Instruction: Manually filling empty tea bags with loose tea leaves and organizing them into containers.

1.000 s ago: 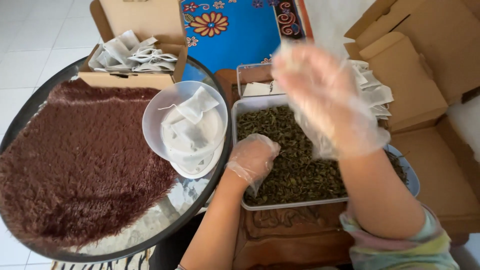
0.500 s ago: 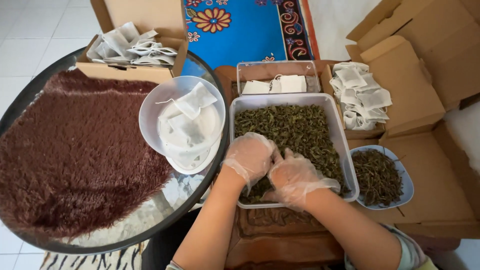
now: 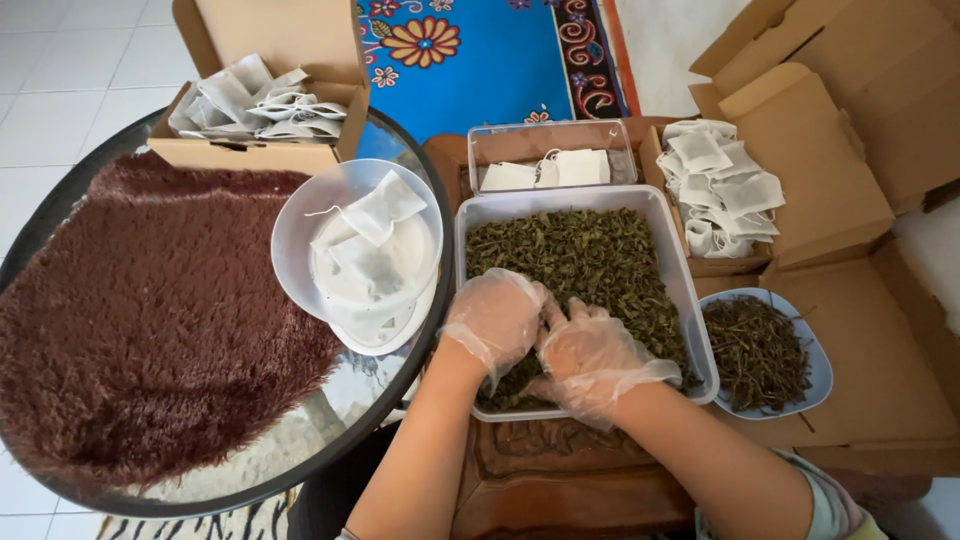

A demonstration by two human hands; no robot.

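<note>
Both hands wear clear thin gloves and rest together in the near end of a white rectangular tub [image 3: 683,290] filled with dried green leaves [image 3: 580,260]. The left hand [image 3: 495,318] is cupped loosely over the leaves; the right hand [image 3: 590,355] touches it, fingers bent into the leaves; whether either grips anything cannot be told. Left of the tub, a white bowl [image 3: 300,230] holds filled paper sachets [image 3: 375,245]. To the right, a small dish [image 3: 815,375] holds darker twigs.
</note>
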